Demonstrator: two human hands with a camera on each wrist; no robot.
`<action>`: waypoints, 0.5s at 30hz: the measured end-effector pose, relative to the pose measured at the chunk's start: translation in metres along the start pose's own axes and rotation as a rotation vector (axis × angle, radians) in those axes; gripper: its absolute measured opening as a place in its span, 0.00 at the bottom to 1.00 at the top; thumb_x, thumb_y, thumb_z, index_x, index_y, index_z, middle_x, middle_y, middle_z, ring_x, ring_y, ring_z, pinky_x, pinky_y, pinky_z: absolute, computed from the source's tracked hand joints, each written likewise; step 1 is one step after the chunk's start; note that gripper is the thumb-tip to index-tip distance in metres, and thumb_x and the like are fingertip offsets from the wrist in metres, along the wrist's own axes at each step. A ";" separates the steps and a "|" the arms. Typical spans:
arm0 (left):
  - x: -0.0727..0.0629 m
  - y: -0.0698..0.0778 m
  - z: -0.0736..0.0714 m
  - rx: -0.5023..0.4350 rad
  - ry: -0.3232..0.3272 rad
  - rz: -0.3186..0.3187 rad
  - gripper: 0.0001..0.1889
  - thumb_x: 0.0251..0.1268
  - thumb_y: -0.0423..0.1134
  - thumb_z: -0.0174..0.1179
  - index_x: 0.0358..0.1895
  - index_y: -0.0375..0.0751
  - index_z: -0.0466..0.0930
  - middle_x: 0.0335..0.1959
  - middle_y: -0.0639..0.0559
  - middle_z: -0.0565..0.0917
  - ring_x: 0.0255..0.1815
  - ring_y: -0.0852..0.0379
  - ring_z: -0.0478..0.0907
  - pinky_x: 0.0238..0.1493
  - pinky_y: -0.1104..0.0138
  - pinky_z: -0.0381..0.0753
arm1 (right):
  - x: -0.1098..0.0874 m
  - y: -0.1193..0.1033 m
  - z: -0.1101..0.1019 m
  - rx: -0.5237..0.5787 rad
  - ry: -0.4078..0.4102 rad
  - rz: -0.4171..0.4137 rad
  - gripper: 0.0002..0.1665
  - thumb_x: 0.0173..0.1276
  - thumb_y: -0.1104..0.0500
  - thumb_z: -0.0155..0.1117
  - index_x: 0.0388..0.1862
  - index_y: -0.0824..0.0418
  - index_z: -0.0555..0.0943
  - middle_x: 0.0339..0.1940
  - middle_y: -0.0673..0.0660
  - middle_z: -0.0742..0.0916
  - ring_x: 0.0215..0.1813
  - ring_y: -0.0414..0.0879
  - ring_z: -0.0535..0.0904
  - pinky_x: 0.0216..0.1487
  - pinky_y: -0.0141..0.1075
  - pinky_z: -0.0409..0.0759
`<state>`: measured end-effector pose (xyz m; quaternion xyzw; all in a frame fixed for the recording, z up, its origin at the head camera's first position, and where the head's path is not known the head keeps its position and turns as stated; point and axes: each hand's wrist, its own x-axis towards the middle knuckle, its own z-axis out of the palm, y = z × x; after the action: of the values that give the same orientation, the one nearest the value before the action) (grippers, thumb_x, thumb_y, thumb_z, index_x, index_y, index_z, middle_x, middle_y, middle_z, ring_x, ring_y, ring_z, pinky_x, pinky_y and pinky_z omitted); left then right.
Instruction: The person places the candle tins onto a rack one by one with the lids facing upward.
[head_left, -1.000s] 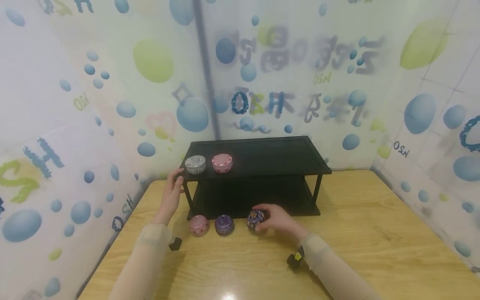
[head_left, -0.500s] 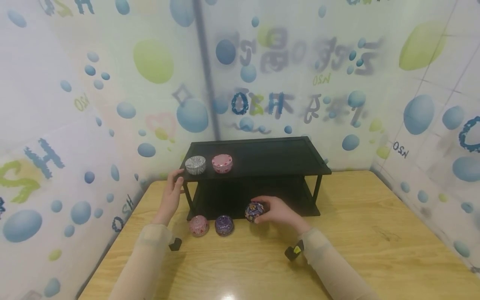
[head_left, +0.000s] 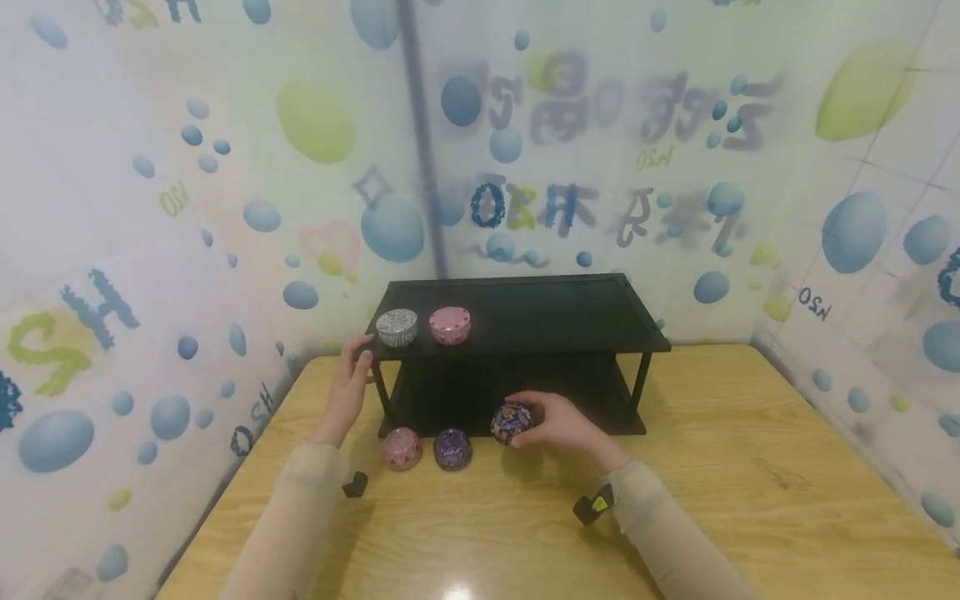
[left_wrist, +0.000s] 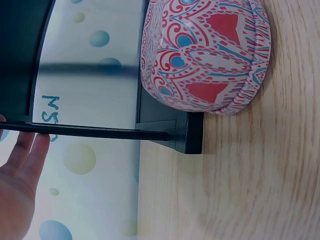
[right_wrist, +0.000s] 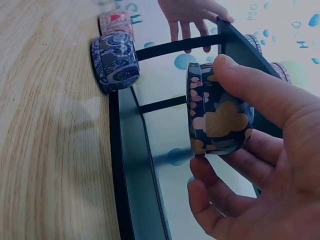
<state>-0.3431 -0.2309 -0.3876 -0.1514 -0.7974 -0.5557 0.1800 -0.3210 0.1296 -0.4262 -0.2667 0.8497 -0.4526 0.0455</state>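
My right hand (head_left: 558,422) pinches a small round tin (right_wrist: 220,112), dark blue with brown and pink flower shapes, between thumb and fingers. The tin is off the table, in front of the black two-tier rack (head_left: 525,312). My left hand (head_left: 347,385) touches the rack's upper left front corner, its fingers fairly straight beside the post in the left wrist view. Below, a pink patterned tin (head_left: 402,449) and a purple patterned tin (head_left: 452,450) stand on the table before the rack. On the top tier sit a silver zebra-striped tin (head_left: 397,327) and a pink tin (head_left: 450,325).
The rack's lower tier (head_left: 457,400) lies behind the tins on the table. A light wooden table (head_left: 720,467) carries everything. Printed walls (head_left: 675,200) with blue and green spots close in the back and both sides.
My right hand has lifted the dark floral tin off the table, up and slightly toward the rack, and tilted it. The left hand stays at the rack corner. The head view has shifted slightly.
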 end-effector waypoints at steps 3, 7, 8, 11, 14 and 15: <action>0.001 0.001 0.001 0.002 0.005 0.010 0.22 0.80 0.41 0.40 0.69 0.35 0.56 0.72 0.32 0.55 0.62 0.30 0.65 0.53 0.38 0.71 | 0.000 -0.002 0.000 0.005 0.001 -0.001 0.39 0.49 0.53 0.80 0.61 0.59 0.77 0.46 0.54 0.85 0.42 0.43 0.82 0.46 0.39 0.81; 0.006 -0.016 0.002 0.012 0.030 0.016 0.21 0.80 0.42 0.40 0.69 0.38 0.57 0.73 0.37 0.56 0.62 0.33 0.66 0.53 0.39 0.72 | 0.000 -0.006 0.000 0.003 0.007 -0.005 0.40 0.49 0.52 0.80 0.61 0.60 0.77 0.45 0.54 0.85 0.41 0.43 0.81 0.45 0.39 0.81; 0.007 -0.020 0.002 0.014 0.035 0.018 0.21 0.80 0.43 0.40 0.69 0.38 0.58 0.73 0.37 0.57 0.62 0.34 0.67 0.52 0.39 0.73 | 0.000 -0.006 0.001 0.005 0.008 -0.007 0.40 0.49 0.53 0.80 0.61 0.60 0.77 0.45 0.54 0.85 0.40 0.43 0.81 0.44 0.39 0.81; 0.008 -0.027 0.002 0.017 0.044 0.033 0.22 0.80 0.45 0.40 0.69 0.40 0.58 0.72 0.37 0.57 0.61 0.33 0.67 0.52 0.38 0.73 | 0.001 -0.005 0.003 0.013 0.017 -0.008 0.40 0.48 0.53 0.81 0.61 0.61 0.77 0.44 0.54 0.85 0.40 0.43 0.81 0.43 0.38 0.81; 0.008 -0.029 0.001 0.013 0.043 0.030 0.22 0.80 0.47 0.41 0.69 0.41 0.59 0.72 0.38 0.57 0.62 0.33 0.66 0.52 0.37 0.72 | 0.000 -0.005 0.005 0.031 0.028 -0.020 0.40 0.48 0.55 0.81 0.61 0.62 0.77 0.44 0.55 0.85 0.40 0.43 0.82 0.43 0.38 0.80; 0.008 -0.029 0.001 0.016 0.039 0.023 0.22 0.80 0.47 0.41 0.69 0.41 0.58 0.73 0.38 0.57 0.62 0.33 0.66 0.53 0.37 0.72 | 0.000 -0.004 0.006 0.037 0.032 -0.024 0.40 0.48 0.55 0.81 0.61 0.62 0.77 0.45 0.55 0.85 0.40 0.43 0.82 0.43 0.38 0.80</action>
<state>-0.3628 -0.2393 -0.4089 -0.1484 -0.7963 -0.5501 0.2031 -0.3176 0.1233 -0.4259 -0.2687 0.8385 -0.4730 0.0311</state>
